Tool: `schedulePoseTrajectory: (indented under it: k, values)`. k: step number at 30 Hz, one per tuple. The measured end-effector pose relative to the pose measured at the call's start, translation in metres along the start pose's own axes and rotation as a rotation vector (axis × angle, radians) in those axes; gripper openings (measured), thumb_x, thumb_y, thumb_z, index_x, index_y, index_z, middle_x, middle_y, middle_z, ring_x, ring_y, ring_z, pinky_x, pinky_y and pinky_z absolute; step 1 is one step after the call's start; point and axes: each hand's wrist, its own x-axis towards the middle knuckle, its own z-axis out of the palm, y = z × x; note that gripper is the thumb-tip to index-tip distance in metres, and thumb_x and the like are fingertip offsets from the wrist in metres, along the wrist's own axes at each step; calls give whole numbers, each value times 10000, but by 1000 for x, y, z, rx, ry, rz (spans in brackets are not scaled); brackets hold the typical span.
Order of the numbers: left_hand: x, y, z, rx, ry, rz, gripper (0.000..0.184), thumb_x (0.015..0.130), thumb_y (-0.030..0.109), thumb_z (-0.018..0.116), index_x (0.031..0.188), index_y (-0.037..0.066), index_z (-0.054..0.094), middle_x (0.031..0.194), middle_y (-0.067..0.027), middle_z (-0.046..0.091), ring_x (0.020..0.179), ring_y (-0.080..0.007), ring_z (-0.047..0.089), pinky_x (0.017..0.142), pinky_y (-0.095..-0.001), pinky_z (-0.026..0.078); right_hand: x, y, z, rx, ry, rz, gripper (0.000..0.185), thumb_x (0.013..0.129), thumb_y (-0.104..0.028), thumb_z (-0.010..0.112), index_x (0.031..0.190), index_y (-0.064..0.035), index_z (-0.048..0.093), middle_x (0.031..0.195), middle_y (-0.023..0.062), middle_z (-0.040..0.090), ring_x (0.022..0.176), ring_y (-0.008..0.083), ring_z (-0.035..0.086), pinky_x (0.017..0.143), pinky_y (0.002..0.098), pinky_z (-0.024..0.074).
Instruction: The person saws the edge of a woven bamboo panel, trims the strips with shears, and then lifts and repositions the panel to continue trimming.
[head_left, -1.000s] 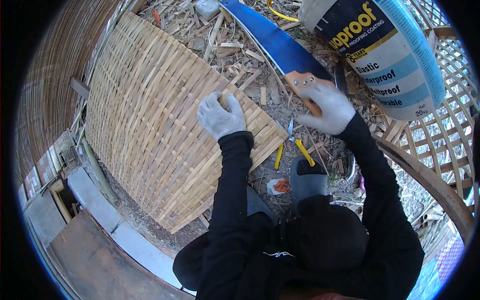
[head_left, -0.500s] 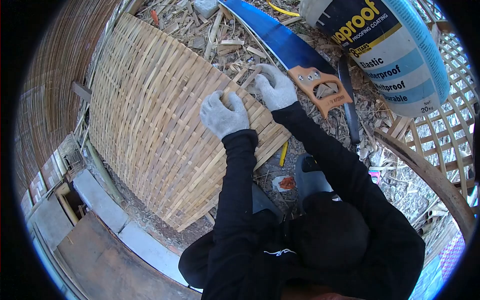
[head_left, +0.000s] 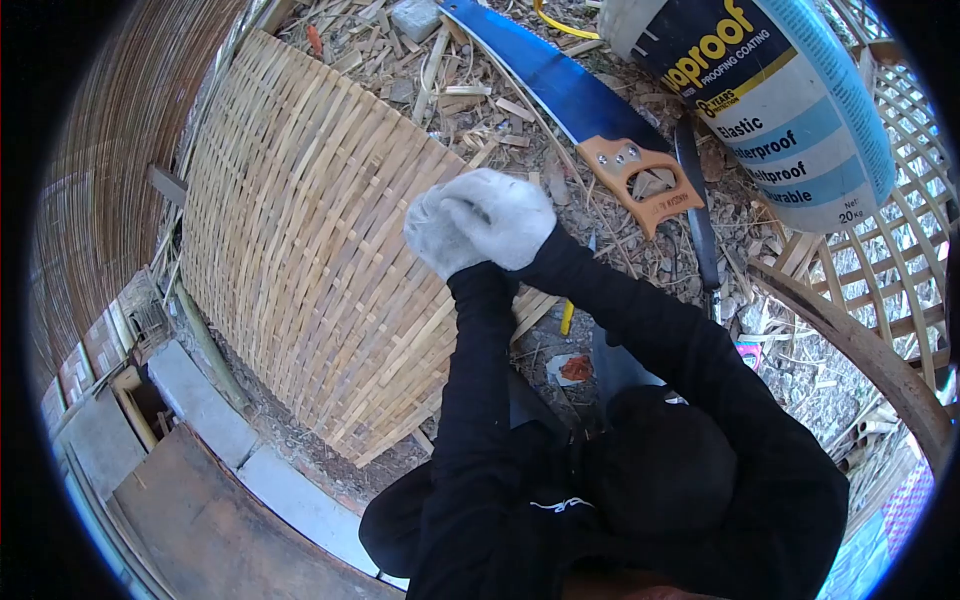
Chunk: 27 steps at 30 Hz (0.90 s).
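Both hands wear pale grey gloves and meet over the right part of a woven bamboo panel (head_left: 310, 240). My left hand (head_left: 436, 236) is partly covered by my right hand; its fingers are curled at the panel, and what they hold is hidden. My right hand (head_left: 503, 216) lies against the left one, fingers bent toward it, and I cannot make out anything between them. To the right of the hands a saw (head_left: 575, 95) with a wooden handle lies on the littered ground. A yellow-handled tool (head_left: 567, 318) shows partly below my right forearm.
A large coating bucket (head_left: 775, 120) stands at the upper right, beside a bamboo lattice (head_left: 900, 200) with a curved wooden rim. Bamboo scraps (head_left: 480, 105) cover the ground. Grey blocks (head_left: 200, 400) and a brown board (head_left: 210, 510) lie at the lower left.
My right hand has moved left from beside the saw handle, across the panel's edge, onto my left hand. The left hand has stayed nearly in place.
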Motion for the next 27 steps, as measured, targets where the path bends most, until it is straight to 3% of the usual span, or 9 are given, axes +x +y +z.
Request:
schedulePoseTrajectory:
  k: [2,4,5,8,9,12,13,22,27]
  values:
    - [4,1,1,-63,-62,-87,243,877,254,752,1048,107,661,1077,-105,678,1109,-332,630,1023,-471,451,0,10,-5,10,12,33,256,925,-151,772,1162,-58,744,1101,168,746,1040,342,740,932,408,589]
    - [0,5,-5,-131,100,-26,243,878,242,753,1047,96,658,1075,-113,674,1103,-340,628,1022,-486,448,0,13,-19,-64,78,25,329,917,-163,781,1225,-61,721,1176,175,731,1097,348,726,963,414,579]
    - [-2,8,-7,-168,181,5,243,879,237,754,1047,91,657,1074,-118,672,1101,-344,626,1022,-494,447,2,21,-23,-110,80,32,424,910,-289,778,1277,-90,699,1219,164,710,1140,348,697,956,445,570]
    - [0,13,-10,-187,191,-25,254,880,236,756,1050,79,653,1077,-129,667,1099,-354,621,1024,-512,442,8,39,-29,-141,101,84,421,920,-268,765,1298,-94,697,1242,162,705,1123,333,710,951,437,577]
    - [-1,12,-10,-179,200,-7,260,878,240,759,1052,78,653,1076,-130,666,1099,-354,620,1023,-514,442,9,40,-31,-10,59,252,372,939,-251,746,1268,-86,696,1185,162,724,1061,313,733,924,418,585]
    - [-1,9,-10,-161,216,31,273,876,249,765,1055,75,653,1072,-130,665,1099,-352,617,1024,-515,441,17,50,-35,130,62,368,311,962,-239,731,1211,-57,692,1098,163,747,982,289,753,886,389,592]
    - [-1,9,-10,-162,215,30,276,877,251,765,1056,73,653,1071,-130,665,1100,-351,616,1026,-514,441,18,55,-39,18,61,315,262,971,-215,722,1150,-27,684,1019,163,758,945,263,760,854,380,593]
    - [-2,11,-12,-183,210,33,273,889,255,759,1057,69,654,1064,-121,666,1085,-345,616,1016,-516,446,-15,59,-44,83,120,556,227,967,-192,724,1079,-2,669,979,114,742,915,226,737,828,374,581]
    - [-1,9,-11,-176,201,36,279,887,259,758,1059,64,657,1066,-123,670,1087,-349,618,1012,-518,449,-20,68,-35,296,169,689,217,972,-175,725,1084,-2,658,921,88,714,800,161,705,746,330,572]
